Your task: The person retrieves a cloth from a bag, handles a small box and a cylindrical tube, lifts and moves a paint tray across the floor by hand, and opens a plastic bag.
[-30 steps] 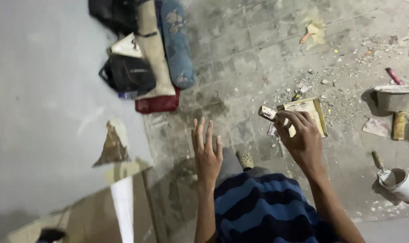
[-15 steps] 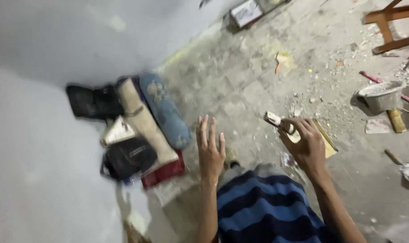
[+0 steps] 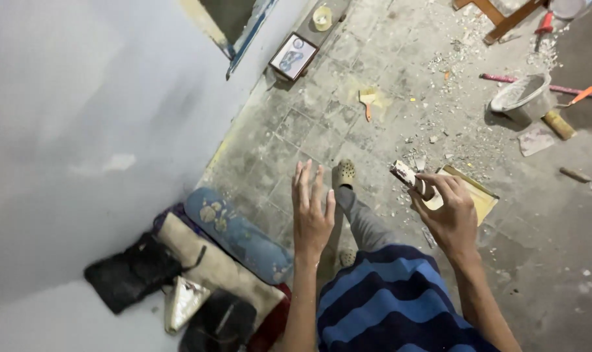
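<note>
Gripping a scraper (image 3: pixel 410 179), right hand (image 3: pixel 449 218); left hand (image 3: pixel 311 215) splayed beside the wall (image 3: pixel 81 130).

A small square framed picture (image 3: pixel 294 57) with a dark frame and a pale blue-and-white face leans against the foot of the grey wall, far across the tiled floor. Nearer the person, a flat yellowish card-like sheet (image 3: pixel 476 199) lies on the floor; no screens or labels show

right hand (image 3: pixel 449 218) gripping scraper (image 3: pixel 408 177), left hand (image 3: pixel 311 215) empty
</note>
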